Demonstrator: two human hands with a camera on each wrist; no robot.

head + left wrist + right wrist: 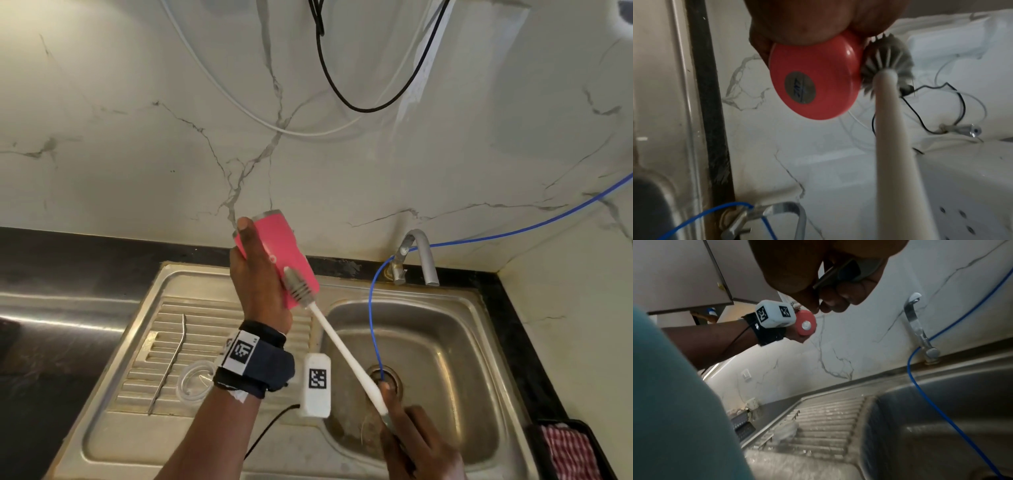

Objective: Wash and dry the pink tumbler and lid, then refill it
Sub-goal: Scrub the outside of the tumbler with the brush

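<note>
My left hand (pixel 255 274) grips the pink tumbler (pixel 287 253) above the sink's draining board, tilted with its steel rim up toward the wall and its base toward me. The left wrist view shows that pink base (pixel 813 81) with a round silver label. My right hand (pixel 407 435) holds the end of a long white bottle brush (pixel 346 349) over the basin. The grey bristle head (pixel 298 286) lies against the tumbler's outer wall near the base (pixel 885 65). The clear lid (pixel 197 380) lies on the draining board, partly hidden behind my left wrist.
A steel sink (pixel 445 342) with a drain (pixel 385 378) sits below, a tap (pixel 423 257) at its back. A blue tube (pixel 373 329) runs from the tap area into the drain. A bent metal straw (pixel 171 363) lies on the ribbed draining board. A red checked cloth (pixel 568 452) is at the lower right.
</note>
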